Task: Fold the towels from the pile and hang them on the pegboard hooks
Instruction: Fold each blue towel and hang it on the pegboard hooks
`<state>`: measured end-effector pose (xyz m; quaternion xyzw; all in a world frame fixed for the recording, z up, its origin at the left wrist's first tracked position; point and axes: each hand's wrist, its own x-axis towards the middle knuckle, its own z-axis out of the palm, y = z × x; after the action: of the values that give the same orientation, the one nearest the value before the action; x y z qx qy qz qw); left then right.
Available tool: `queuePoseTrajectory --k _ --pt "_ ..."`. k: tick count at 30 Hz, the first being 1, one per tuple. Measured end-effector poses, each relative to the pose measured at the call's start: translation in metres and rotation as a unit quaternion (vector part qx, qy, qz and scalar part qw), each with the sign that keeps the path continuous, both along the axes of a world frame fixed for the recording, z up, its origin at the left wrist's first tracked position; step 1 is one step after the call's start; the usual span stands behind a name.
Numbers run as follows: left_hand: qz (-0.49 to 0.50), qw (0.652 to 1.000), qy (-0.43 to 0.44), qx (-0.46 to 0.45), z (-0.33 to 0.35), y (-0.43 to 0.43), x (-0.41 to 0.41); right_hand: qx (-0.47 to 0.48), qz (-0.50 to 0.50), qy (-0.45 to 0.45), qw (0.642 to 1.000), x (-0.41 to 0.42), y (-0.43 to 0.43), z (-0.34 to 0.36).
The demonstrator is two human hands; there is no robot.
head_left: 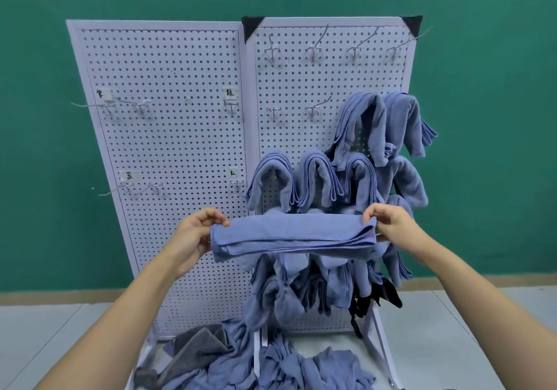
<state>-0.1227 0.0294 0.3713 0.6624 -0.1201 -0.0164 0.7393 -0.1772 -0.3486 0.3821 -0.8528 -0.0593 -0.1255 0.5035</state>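
Currently, your left hand [193, 236] and right hand [394, 224] each pinch one end of the folded towel [294, 236] between fingers [373, 212]; slackening either pinch may let its layers slide apart.

Both hands holding a folded blue cloth towel [294, 237] level: left hand [193, 233] pinching one end, right hand [391, 224] the other, before white perforated pegboards [168, 136].

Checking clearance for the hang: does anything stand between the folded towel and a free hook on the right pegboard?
Nothing visible does. The left hand and right hand hold the folded towel in front of the hung towels; the bare hooks above those, on the right pegboard, stand clear.
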Motion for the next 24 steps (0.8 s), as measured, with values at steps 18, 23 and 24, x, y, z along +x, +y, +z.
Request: queuePoseTrajectory --k 18,23,24 --pt "0.107 0.966 -0.146 0.185 0.079 -0.052 0.030 -0.057 -0.055 -0.037 0.996 0.018 -0.015 0.087" --pt "0.087 0.994 -0.046 0.052 0.123 -0.074 0.047 0.026 -0.093 -0.124 0.988 0.022 -0.024 0.140" --pt "0.070 0.997 -0.012 0.011 0.129 -0.080 0.049 0.050 -0.099 -0.145 0.983 0.025 -0.025 0.150"
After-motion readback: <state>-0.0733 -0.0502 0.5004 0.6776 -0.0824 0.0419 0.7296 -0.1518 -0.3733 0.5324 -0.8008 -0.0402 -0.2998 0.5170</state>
